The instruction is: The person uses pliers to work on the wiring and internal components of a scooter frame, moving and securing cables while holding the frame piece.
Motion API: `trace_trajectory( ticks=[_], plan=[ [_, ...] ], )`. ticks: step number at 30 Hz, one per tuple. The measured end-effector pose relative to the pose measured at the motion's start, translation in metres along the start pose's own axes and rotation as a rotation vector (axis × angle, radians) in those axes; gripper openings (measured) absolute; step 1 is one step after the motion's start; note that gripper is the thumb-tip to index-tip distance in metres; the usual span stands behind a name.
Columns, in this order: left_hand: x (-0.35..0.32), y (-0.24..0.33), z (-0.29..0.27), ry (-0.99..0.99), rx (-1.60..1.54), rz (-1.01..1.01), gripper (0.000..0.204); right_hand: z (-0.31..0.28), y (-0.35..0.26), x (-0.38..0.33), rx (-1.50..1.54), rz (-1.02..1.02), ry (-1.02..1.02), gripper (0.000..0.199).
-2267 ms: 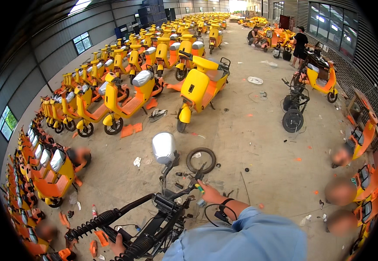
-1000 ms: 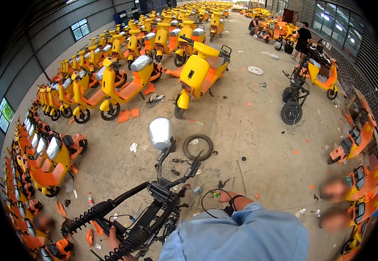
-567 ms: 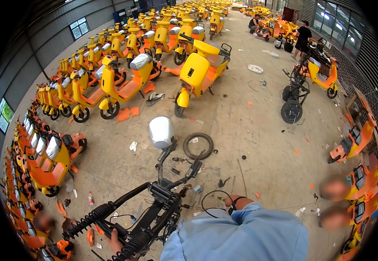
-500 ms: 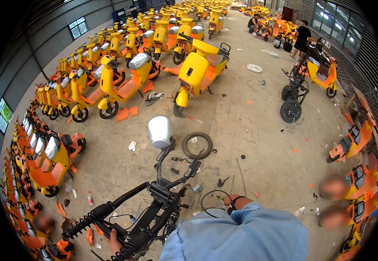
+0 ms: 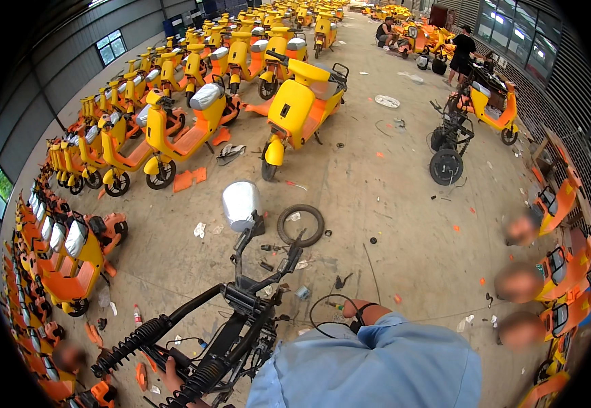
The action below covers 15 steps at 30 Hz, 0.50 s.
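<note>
You stood on a wide grey concrete floor (image 5: 404,204) inside a hall, with long rows of yellow electric scooters (image 5: 173,102) parked along your left and far ahead. Nearest among them, a single yellow scooter with a black rear rack (image 5: 302,109) stood apart, just beyond the work spot. Directly below you was the stripped black scooter frame (image 5: 234,326), its handlebar stem bare of panels, a coiled black spring shock (image 5: 129,347) jutting toward your lower left and a rounded silver headlamp housing (image 5: 241,204) sitting on the front end. A loose black rubber tyre (image 5: 301,224) lay flat on the floor just beside that front end, to its right. Farther right, a second bare black frame on its wheel (image 5: 446,153) stood well apart, and a person in a black shirt (image 5: 460,51) bent over another yellow scooter near the windows. Your left hand (image 5: 173,374) was closed around a black bar low on the frame beside the spring. Your right hand (image 5: 351,311) was mostly hidden behind your light blue sleeve (image 5: 377,367); it sat near a looped black cable (image 5: 326,313), and I cannot tell whether it was open or gripping. Small screws and orange plastic scraps (image 5: 190,179) dotted the floor around you.
</note>
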State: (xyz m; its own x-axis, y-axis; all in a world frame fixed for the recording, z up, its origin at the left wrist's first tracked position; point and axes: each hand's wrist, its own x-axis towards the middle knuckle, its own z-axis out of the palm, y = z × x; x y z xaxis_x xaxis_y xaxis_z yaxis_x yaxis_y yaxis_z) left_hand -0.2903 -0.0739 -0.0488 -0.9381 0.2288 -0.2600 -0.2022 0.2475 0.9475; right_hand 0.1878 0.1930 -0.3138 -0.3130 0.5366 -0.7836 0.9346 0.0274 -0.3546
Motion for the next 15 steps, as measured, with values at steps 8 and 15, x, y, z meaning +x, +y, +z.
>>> trace_trajectory(
  ticks=[8,15],
  plan=[
    [0.008,-0.003,0.005,0.002,-0.031,0.059,0.049,0.016,0.024,0.013,0.018,0.049,0.072,0.033],
    [0.033,-0.037,-0.014,0.023,-0.147,0.183,0.039,-0.020,0.025,0.017,0.004,-0.022,0.068,0.035]
  ],
)
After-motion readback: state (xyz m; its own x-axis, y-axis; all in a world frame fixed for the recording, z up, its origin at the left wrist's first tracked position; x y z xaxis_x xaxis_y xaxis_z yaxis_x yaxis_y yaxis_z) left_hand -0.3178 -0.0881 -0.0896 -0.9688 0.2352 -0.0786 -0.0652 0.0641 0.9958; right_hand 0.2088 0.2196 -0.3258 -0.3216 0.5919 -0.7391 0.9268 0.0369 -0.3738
